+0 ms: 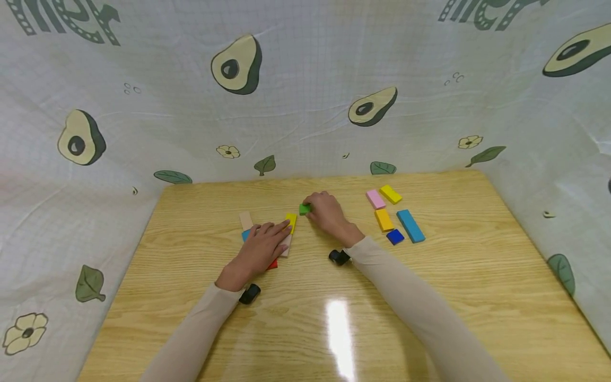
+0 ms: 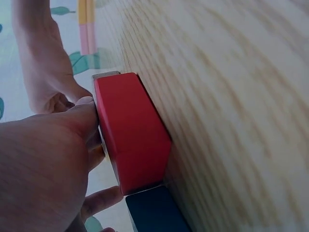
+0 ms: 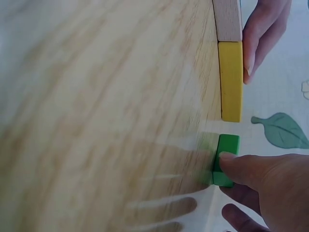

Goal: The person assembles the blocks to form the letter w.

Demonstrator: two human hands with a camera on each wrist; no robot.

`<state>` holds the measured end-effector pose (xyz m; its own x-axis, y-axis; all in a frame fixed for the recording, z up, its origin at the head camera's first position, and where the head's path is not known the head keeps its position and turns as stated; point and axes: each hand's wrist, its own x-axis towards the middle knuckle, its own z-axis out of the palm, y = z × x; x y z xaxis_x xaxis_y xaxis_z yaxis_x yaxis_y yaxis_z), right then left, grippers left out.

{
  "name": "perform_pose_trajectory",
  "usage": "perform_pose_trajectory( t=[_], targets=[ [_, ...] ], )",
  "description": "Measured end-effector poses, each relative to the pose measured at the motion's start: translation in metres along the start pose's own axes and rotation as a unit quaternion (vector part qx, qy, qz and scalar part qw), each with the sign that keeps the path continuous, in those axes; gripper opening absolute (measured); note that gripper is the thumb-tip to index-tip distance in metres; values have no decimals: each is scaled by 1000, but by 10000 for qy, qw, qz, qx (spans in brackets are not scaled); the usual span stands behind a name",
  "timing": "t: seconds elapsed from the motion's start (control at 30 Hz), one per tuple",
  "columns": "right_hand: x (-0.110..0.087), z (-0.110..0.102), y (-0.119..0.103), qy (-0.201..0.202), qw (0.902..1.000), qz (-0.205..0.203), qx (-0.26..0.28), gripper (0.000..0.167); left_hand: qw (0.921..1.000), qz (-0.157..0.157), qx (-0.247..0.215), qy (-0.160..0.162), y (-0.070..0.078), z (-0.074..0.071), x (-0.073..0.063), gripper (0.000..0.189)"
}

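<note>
My right hand (image 1: 328,215) pinches a small green block (image 3: 227,144) low at the tabletop, its thumb across one face. Just left of it, a small distance away, a yellow block (image 3: 231,79) stands end to end with a pale wooden block (image 3: 228,20). My left hand (image 1: 260,248) rests over a group of joined blocks, fingers stretched out across them and partly hiding the middle. From under it show a red block (image 2: 130,130), a blue block (image 1: 245,234) and another pale wooden block (image 1: 245,219). A dark blue block (image 2: 157,210) adjoins the red one in the left wrist view.
To the right of my right hand lie loose blocks: pink (image 1: 375,199), yellow (image 1: 391,194), orange (image 1: 384,220), dark blue (image 1: 395,236) and a longer blue one (image 1: 411,226). A patterned cloth (image 1: 305,138) hangs behind the wooden table (image 1: 477,297).
</note>
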<state>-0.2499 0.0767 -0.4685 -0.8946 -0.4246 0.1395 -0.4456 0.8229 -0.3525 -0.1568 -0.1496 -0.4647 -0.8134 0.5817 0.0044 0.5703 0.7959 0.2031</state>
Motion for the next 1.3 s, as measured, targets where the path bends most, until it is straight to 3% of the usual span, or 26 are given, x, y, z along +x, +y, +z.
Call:
perform_pose_trajectory(
  t=[0.43,0.83,1.07,1.3],
  targets=[
    [-2,3,0,65,9999,77,74,30,9993,55,382,-10,-1,3,1,54],
    [-4,2,-2,35,9999,41,150,29,9995,1,246,-206,2,-3,-2,58],
    [-3,3,-2,101,9999,-9,84,27,9995,18,274,-126,1,-2,0,58],
    [-11,-3,0,69,10000,-26,-30,38,9997,-48,205,-136,1,-2,-1,59]
  ],
)
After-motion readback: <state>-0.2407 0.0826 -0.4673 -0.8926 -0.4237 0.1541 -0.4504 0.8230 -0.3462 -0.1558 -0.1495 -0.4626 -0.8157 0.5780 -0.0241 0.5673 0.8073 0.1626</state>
